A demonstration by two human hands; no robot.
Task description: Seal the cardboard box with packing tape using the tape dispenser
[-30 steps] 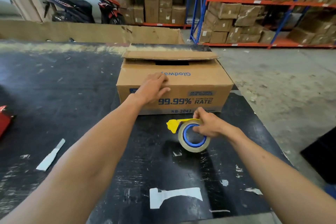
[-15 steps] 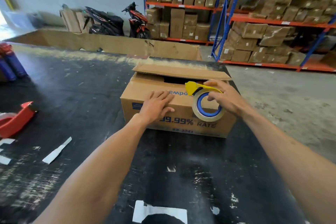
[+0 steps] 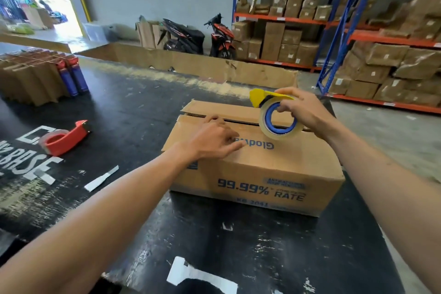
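Head view: our right hand (image 3: pixel 301 112) grips the tape dispenser (image 3: pixel 276 117), held above the cardboard box (image 3: pixel 257 174) seam. Our left hand (image 3: pixel 214 141) lies flat, fingers spread, on the near flap. Box sits on black table (image 3: pixel 133 107); red dispenser (image 3: pixel 65 137) well left.

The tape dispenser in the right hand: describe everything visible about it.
The tape dispenser is a roll of clear-tan packing tape on a blue core, with a yellow plastic cutter pointing left. The right hand grips it, fingers through the core, holding it upright above the cardboard box near the open flap seam. No tape looks applied yet.
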